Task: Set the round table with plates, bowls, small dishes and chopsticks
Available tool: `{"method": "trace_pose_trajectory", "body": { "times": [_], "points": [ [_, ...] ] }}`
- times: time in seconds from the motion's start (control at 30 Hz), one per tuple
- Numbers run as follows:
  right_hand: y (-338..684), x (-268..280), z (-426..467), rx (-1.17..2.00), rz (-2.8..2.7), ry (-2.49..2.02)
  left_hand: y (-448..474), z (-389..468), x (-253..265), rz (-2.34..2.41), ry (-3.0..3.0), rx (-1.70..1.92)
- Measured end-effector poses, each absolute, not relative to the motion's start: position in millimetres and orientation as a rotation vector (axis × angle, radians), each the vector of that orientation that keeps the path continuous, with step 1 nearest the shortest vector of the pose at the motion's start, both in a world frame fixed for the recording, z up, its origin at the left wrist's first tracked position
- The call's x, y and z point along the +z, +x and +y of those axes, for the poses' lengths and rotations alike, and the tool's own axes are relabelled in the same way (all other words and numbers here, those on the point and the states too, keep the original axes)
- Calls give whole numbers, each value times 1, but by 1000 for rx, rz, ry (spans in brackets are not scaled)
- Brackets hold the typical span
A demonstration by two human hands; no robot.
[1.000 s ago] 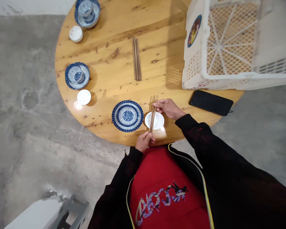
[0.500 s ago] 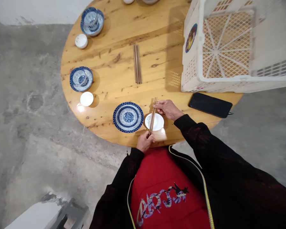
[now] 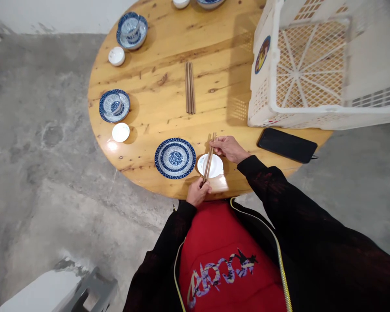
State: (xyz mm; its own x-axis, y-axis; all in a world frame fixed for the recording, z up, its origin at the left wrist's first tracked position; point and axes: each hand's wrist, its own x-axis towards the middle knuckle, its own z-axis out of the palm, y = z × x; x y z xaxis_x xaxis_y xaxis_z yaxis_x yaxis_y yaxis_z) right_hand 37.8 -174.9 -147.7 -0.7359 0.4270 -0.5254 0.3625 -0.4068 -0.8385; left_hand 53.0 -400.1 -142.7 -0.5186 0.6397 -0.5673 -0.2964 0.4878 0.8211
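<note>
A pair of brown wooden chopsticks (image 3: 209,162) lies slanted over a small white bowl (image 3: 216,166) near the table's front edge. My left hand (image 3: 198,191) is closed round their lower ends. Higher up, my right hand (image 3: 229,148) pinches the same chopsticks near their far tips. To the left of the bowl is a blue-and-white patterned plate (image 3: 175,158), with neither hand on it. Whether the chopsticks touch the bowl's rim I cannot tell.
More chopsticks (image 3: 190,88) lie together mid-table. Blue-and-white dishes (image 3: 115,106) and a small white bowl (image 3: 121,132) stand at the left edge, with another set behind. A large white plastic crate (image 3: 261,99) and a black phone (image 3: 287,145) are on the right. A grey stool (image 3: 95,288) stands lower left.
The view has shifted slightly, so the far tableware sits a little further right and lower. Both hands keep their hold on the chopsticks, nearly still over the white bowl.
</note>
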Motion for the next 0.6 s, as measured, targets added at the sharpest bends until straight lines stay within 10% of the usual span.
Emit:
{"method": "trace_pose_trajectory", "body": {
  "times": [0.6],
  "points": [
    [50,-153,-170,2335,-1653,-1123,60,-398,-133,2194,504,830]
  ]
}}
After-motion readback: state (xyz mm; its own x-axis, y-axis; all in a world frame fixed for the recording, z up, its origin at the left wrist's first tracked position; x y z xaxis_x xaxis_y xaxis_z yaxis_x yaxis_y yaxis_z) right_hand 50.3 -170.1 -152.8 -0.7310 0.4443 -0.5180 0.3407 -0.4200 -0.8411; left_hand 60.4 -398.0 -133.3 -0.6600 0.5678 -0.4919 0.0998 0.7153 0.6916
